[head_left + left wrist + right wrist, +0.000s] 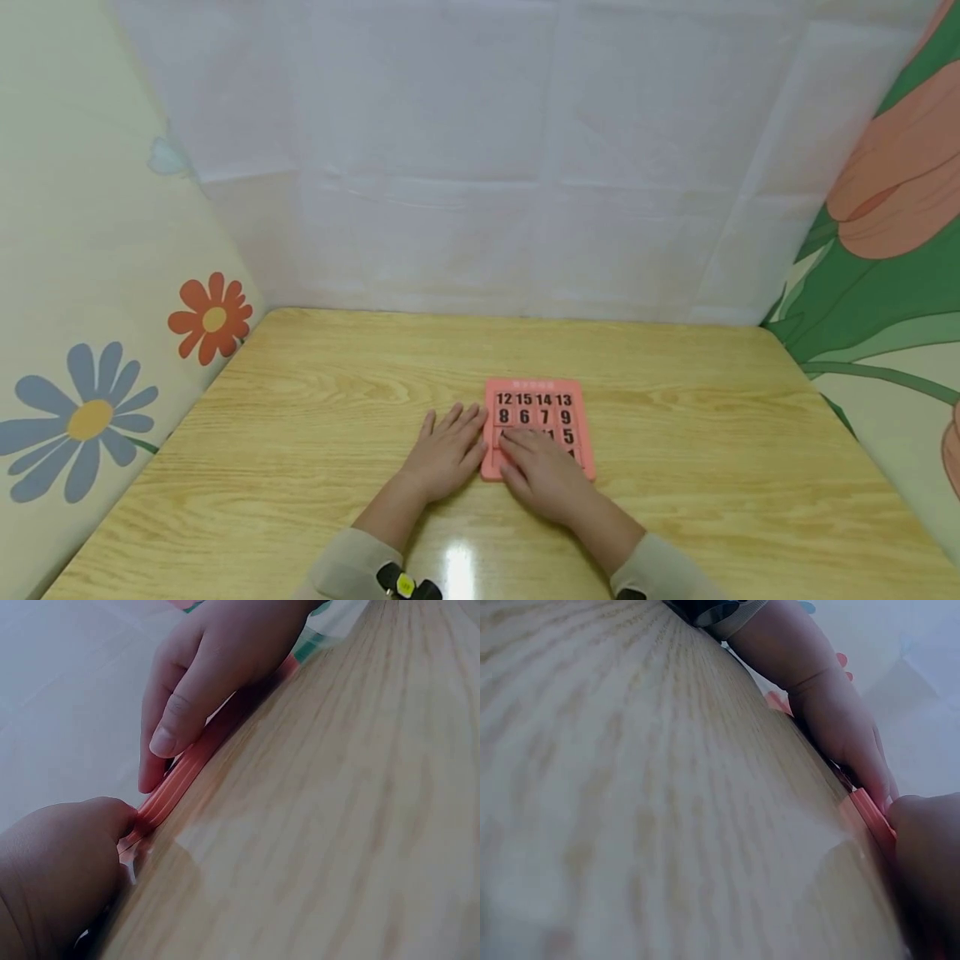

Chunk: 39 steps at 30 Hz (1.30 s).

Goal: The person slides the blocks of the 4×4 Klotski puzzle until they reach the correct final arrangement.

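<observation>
A pink sliding number puzzle (534, 408) lies flat on the wooden table. Its top row reads 12, 15, 14, 13, and the row beneath reads 8, 6, 7, 9. My left hand (447, 457) rests palm down on its left side, fingers extended, with the thumb at the frame's edge. Over the lower rows lies my right hand (551, 479), its fingertips touching the tiles on the left and covering several of them. From the left wrist, the puzzle's side edge (176, 784) shows between both hands.
The wooden table (337, 375) reaches back to a white cloth (450, 167). Flower-patterned panels stand at the left (75, 250) and right (885, 317). Light reflects off the tabletop near the front.
</observation>
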Each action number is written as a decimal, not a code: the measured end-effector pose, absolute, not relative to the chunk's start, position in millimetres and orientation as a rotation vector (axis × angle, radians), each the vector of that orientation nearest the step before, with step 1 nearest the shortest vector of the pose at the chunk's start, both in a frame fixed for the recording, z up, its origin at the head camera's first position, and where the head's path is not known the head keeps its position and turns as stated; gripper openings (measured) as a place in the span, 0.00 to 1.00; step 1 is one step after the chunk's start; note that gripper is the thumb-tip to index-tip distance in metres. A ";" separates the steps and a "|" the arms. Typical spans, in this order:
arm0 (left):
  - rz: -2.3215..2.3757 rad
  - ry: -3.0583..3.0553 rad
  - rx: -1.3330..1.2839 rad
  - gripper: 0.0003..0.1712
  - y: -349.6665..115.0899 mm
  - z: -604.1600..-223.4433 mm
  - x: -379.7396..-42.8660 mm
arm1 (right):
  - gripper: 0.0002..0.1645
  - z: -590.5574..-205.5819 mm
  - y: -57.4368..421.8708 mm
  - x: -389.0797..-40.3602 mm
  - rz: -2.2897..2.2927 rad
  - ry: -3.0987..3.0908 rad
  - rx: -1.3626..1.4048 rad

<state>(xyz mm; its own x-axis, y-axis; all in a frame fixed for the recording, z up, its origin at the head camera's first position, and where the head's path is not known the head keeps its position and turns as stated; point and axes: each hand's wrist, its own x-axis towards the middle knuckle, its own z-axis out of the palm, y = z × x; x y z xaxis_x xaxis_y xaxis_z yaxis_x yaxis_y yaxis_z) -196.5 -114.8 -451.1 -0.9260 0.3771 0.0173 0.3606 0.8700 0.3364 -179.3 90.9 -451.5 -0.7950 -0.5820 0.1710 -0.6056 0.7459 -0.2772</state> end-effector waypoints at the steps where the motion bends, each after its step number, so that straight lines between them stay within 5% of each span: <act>1: 0.527 2.989 0.589 0.31 -114.8 -451.2 -196.4 | 0.29 -451.5 91.2 -178.4 0.496 -2.865 0.979; 39: 0.536 2.986 0.592 0.32 -115.7 -453.7 -197.2 | 0.28 -450.3 96.0 -166.3 0.599 -2.852 0.981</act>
<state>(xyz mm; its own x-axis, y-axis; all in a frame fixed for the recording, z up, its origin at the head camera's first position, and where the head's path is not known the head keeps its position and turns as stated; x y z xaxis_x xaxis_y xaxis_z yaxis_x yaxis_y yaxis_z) -197.2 -115.7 -453.7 -0.9254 0.3785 0.0171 0.3608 0.8665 0.3449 -166.3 96.0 -450.3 -0.7943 -0.5784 0.1857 -0.6042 0.7207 -0.3398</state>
